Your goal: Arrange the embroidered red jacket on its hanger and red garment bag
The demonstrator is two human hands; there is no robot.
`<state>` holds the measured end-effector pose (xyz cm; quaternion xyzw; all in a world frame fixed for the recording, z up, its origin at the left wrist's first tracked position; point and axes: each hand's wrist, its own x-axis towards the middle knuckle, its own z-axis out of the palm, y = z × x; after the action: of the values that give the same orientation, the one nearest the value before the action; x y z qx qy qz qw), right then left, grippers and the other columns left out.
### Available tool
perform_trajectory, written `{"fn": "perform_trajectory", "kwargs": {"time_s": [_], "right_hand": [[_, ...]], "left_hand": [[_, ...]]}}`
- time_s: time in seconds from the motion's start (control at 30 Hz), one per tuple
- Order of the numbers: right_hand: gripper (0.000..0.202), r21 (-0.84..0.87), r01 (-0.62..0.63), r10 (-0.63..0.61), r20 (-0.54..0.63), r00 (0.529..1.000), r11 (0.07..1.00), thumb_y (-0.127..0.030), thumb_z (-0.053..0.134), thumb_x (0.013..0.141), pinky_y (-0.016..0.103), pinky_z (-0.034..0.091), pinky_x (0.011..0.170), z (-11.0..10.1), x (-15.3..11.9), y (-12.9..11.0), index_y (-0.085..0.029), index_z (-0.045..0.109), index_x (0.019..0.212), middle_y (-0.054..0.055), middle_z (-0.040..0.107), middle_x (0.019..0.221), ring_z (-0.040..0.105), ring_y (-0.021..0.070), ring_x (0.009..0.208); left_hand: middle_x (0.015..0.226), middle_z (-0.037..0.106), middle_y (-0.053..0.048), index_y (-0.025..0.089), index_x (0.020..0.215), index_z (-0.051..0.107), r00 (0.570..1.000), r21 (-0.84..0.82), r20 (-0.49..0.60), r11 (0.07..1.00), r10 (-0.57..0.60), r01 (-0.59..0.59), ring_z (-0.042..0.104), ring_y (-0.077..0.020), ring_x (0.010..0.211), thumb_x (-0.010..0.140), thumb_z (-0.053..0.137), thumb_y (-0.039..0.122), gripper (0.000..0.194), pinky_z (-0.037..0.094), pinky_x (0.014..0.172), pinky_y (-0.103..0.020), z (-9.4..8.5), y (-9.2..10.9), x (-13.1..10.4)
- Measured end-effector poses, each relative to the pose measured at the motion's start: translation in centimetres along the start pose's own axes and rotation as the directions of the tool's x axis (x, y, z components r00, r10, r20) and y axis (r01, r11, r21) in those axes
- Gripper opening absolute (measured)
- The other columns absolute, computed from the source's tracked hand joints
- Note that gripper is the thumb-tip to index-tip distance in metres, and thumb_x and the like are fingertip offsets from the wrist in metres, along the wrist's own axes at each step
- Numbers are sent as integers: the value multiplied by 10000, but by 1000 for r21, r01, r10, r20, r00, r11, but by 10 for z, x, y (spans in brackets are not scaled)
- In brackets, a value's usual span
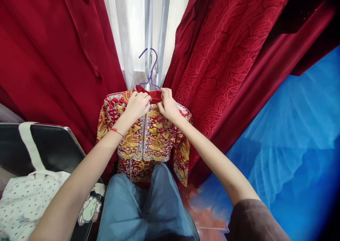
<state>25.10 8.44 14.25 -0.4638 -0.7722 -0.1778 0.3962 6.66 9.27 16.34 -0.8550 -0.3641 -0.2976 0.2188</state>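
Jacket point(156, 138) near view centre, on hanger point(153, 69), hook at 12 o'clock. Left hand point(138, 105) grips collar point(154, 97) at 11, right hand point(168, 104) at 1. Judged: weighty, stiff embroidery, snag-prone threads; best held by collar.

Small gap between left hand point(138, 104) and right hand point(168, 105) at collar point(156, 97) of embroidered jacket point(152, 138). Room above purple hanger point(151, 78); metal bars point(162, 28) stand behind. Red curtains point(53, 56) crowd both sides; black chair point(55, 145) blocks low left, knees point(119, 191) below.
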Motion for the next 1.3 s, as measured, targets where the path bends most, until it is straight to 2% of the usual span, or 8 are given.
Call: {"fn": "perform_trajectory", "kwargs": {"time_s": [0.23, 0.43, 0.53, 0.67, 0.83, 0.93, 1.07, 1.3], "right_hand": [[398, -66, 52, -45, 98, 994, 997, -148, 365, 919, 387, 507, 860, 0, 0, 5, -129, 485, 1298, 162, 566, 1210, 591, 235, 954], [296, -353, 178, -182, 22, 983, 919, -182, 394, 982, 558, 372, 1040, -4, -20, -5, -217, 595, 1197, 201, 488, 1446, 411, 341, 1365], [268, -340, 311, -309, 60, 949, 888, -247, 437, 991, 573, 320, 1090, -2, -31, -12, -209, 595, 1204, 204, 481, 1472, 361, 334, 1421], [246, -262, 237, -231, 54, 972, 936, -275, 440, 998, 540, 332, 1088, 0, -29, -16, -197, 622, 1144, 198, 508, 1436, 364, 323, 1419], [268, -266, 32, -40, -24, 999, 963, -212, 481, 966, 543, 314, 1067, 1, -20, -18, -232, 623, 1192, 166, 448, 1491, 344, 342, 1401], [314, -300, 111, -116, 3, 993, 947, -172, 471, 968, 509, 320, 1034, 8, -29, -27, -251, 621, 1232, 149, 533, 1416, 434, 319, 1308], [260, -287, 246, -229, 92, 969, 926, -288, 429, 1029, 367, 390, 843, 20, -43, -40, -200, 673, 1020, 106, 693, 1008, 578, 227, 959], [272, -295, -142, 175, 88, 981, 945, -385, 515, 1007, 324, 379, 752, 25, -29, -51, -170, 662, 927, 101, 718, 882, 625, 228, 876]], "left_hand": [[1058, 723, -153, 117, 1115, 698, 1000, 50, 22, 999, -17, 16, 619, -287, 990, 964, 365, 203, 376, 393, 877, -435, 13, -4, -11], [1048, 710, -123, 164, 1065, 696, 988, -19, 0, 988, 155, -155, 597, -272, 1037, 955, 427, 199, 293, 403, 903, -423, 2, -20, -27], [991, 702, -107, 184, 1021, 700, 973, -13, 60, 975, 224, -223, 597, -272, 985, 953, 504, 256, 219, 409, 877, -423, -8, -27, -27], [942, 703, -79, 214, 940, 692, 963, -33, 96, 968, 250, -248, 603, -256, 959, 964, 536, 298, 179, 396, 910, -424, -19, -31, -25], [1174, 681, -96, 239, 1098, 656, 991, -57, -111, 995, 74, -80, 576, -263, 1152, 990, 468, 273, 219, 394, 990, -430, -20, -31, -37], [1380, 576, -148, 213, 1282, 568, 937, -101, -294, 981, -190, 167, 498, -303, 1294, 941, 562, 378, 379, 382, 1050, -450, -15, -42, -38], [1256, 653, -142, 174, 1246, 577, 947, -160, -106, 945, -303, 284, 576, -305, 1158, 905, 557, 572, 524, 400, 1043, -453, -8, -66, -34], [901, 702, -91, 192, 936, 623, 944, -26, -24, 945, -328, 327, 636, -253, 831, 1004, 349, 560, 464, 435, 764, -354, -12, -67, -41]]}}
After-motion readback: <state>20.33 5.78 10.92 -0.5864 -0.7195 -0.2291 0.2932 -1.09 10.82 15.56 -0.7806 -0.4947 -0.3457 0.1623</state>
